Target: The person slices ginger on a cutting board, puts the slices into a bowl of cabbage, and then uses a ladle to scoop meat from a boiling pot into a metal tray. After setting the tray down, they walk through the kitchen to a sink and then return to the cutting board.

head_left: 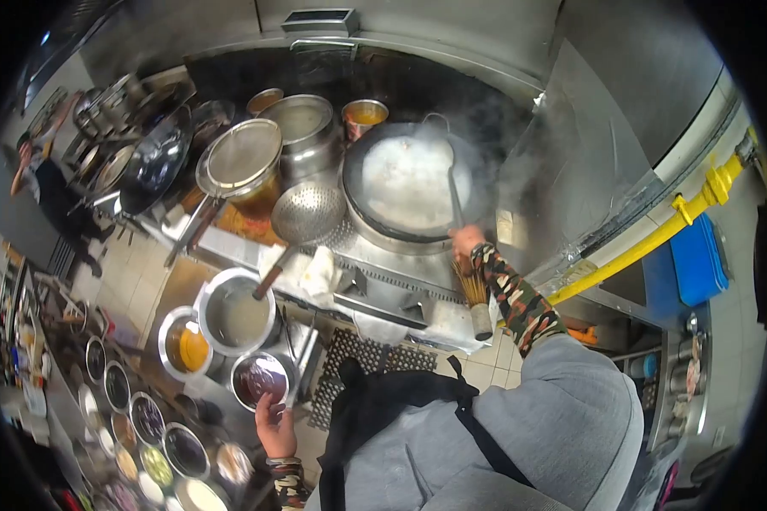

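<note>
the long metal ladle handle [454, 200] is gripped by the right hand [466, 242], fingers closed round it, its far end lying in the large round steaming wok [413, 183] on the steel stove. the left hand [274, 428] is held low, fingers curled on the rim of a small round steel bowl of dark sauce [258, 377]. a perforated steel skimmer [308, 213] rests just left of the wok.

Steaming wok [409, 183] ringed by pots [302, 128] and strainer [307, 213], sauce bowls [260, 376] crowding the counter, open tiled floor [128, 272] at left
</note>
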### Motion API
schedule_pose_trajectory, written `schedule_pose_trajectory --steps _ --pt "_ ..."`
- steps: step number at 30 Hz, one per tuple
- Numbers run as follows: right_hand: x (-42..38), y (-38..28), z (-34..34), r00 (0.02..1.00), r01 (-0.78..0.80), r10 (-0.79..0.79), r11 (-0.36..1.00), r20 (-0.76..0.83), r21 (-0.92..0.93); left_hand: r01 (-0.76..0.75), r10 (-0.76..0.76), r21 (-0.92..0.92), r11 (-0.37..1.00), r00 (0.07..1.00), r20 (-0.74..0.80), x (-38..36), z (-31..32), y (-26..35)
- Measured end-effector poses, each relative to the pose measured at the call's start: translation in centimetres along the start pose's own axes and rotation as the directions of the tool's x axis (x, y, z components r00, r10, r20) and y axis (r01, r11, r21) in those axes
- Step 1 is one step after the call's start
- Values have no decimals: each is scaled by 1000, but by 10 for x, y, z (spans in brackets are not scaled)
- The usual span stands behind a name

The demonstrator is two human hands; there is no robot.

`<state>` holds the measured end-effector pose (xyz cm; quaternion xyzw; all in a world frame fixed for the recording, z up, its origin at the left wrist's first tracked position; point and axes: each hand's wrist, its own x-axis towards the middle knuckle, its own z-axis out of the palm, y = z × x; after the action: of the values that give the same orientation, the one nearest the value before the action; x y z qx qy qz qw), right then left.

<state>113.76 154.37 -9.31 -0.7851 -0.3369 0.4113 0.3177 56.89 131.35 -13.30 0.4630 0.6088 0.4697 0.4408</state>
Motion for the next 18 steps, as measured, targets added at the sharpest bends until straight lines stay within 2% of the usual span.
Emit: schedule_pose_trajectory --steps 1,2,3,4,5,6,8,9,10,11,14,18 --pt "-7 -13 8 1000 -4 4 1000 -20 8 -92 91 25 995 996 13 23 -5 1" --pt "-16 -24 14 988 -119 81 938 129 326 -96 95 24 995 995 36 48 -11 4" --pt "-27 -35 19 953 -256 98 765 287 590 -83 82 2 997 995 63 74 -16 8" --pt "-35 -44 23 957 -256 111 758 268 600 -66 67 -21 998 993 92 98 -16 15" --pt "-42 -52 25 926 -348 146 684 347 641 -74 82 -83 994 992 98 122 -14 22" --pt "-49 -61 26 888 -437 169 600 428 670 -73 75 -21 997 984 161 145 -12 42" --pt "-64 -66 26 879 -467 188 529 439 709 -132 123 26 991 966 229 185 1 80" --pt "-66 -60 24 837 -526 119 444 534 725 -119 107 34 992 963 247 202 9 86" --pt "-70 -53 23 788 -584 35 358 614 729 -189 179 14 982 950 258 218 17 90" --pt "-74 -49 22 791 -585 43 345 610 734 -262 255 -10 965 930 264 232 26 95" --pt "-93 -37 22 736 -653 3 267 677 709 -291 291 -53 955 895 339 249 50 123" --pt "-124 -34 7 742 -634 24 351 670 689 -282 287 -74 957 870 400 243 77 141"
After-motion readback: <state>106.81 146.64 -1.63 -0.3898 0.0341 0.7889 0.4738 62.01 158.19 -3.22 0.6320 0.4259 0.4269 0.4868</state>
